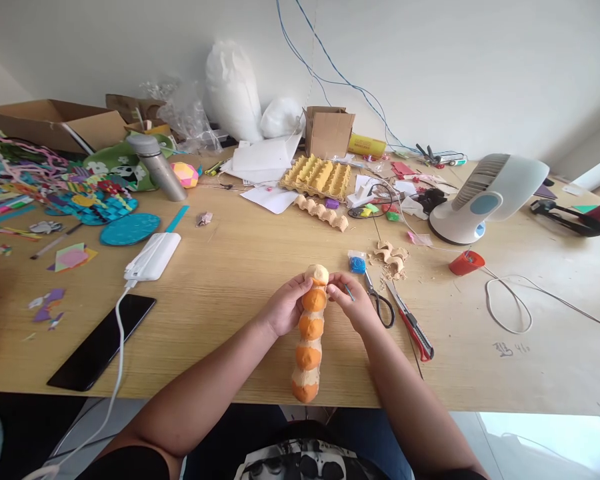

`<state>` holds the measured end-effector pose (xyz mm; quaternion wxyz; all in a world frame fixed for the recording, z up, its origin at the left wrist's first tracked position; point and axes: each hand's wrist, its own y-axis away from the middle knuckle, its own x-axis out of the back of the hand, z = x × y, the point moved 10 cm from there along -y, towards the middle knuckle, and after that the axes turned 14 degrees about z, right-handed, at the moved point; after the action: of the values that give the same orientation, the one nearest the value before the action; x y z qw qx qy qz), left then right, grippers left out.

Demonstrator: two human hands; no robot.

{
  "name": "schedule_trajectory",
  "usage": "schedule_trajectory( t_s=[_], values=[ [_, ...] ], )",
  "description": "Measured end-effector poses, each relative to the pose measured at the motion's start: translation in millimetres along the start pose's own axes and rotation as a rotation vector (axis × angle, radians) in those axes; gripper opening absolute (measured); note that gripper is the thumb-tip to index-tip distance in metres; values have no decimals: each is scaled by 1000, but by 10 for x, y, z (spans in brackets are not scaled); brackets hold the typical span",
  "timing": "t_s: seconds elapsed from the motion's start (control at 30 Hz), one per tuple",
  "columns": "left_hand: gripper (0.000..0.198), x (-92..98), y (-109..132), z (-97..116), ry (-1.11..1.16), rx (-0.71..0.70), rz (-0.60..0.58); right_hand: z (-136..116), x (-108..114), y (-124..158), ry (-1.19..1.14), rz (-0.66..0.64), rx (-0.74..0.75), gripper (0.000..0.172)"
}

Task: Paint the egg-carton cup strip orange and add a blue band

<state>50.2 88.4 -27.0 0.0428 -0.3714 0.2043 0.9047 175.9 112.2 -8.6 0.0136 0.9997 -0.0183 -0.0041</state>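
A strip of egg-carton cups, painted orange on several bumps and bare at the far end, lies lengthwise on the wooden table in front of me. My left hand grips the strip's far end from the left, fingers curled round it. My right hand is closed at the same end from the right, pinching a thin blue stick-like thing against the top cup. Scissors and a red utility knife lie just right of my right hand.
A small blue packet, carton scraps, a red cup, a white fan and loose cable lie to the right. Yellow egg tray behind. Power bank, phone, paper crafts at left.
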Motion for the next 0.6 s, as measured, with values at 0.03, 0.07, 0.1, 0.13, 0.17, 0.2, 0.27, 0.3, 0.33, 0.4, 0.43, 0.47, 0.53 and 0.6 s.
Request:
schedule_trajectory(
  t_s=[0.03,0.07,0.1,0.13,0.17,0.2,0.27,0.3,0.33,0.4,0.43,0.47,0.53,0.6],
  values=[
    [38,18,-9,-7,1,0,10,-16,-15,12,-30,-7,-12,52],
    [38,32,-16,-17,0,1,17,-27,-37,26,-57,-18,-26,53],
    [38,38,-20,-26,-1,0,21,-27,-68,43,-78,-35,-46,52],
    [38,38,-21,-31,-2,-3,21,-19,-95,59,-101,-47,-70,51],
    [37,30,-19,-33,-4,-8,17,-4,-116,73,-128,-51,-97,49],
    [35,18,-15,-31,-7,-17,10,18,-129,86,-163,-46,-127,48],
    [33,-6,-7,-25,-17,-33,-4,72,-139,106,-248,-18,-190,47],
    [33,-8,-6,-24,-22,-39,-5,102,-148,118,-288,-11,-222,48],
    [33,-2,-7,-25,-27,-42,0,129,-166,133,-318,-14,-252,48],
    [33,34,-16,-32,-39,-48,25,160,-217,165,-347,-47,-292,48],
    [34,56,-20,-36,-48,-51,41,163,-241,178,-351,-67,-300,48],
    [34,74,-23,-40,-58,-53,54,161,-260,189,-354,-84,-304,48],
    [34,90,-21,-51,-73,-54,68,151,-279,201,-365,-98,-304,48],
    [35,76,-12,-50,-73,-58,66,142,-283,205,-373,-98,-297,48]
  ],
)
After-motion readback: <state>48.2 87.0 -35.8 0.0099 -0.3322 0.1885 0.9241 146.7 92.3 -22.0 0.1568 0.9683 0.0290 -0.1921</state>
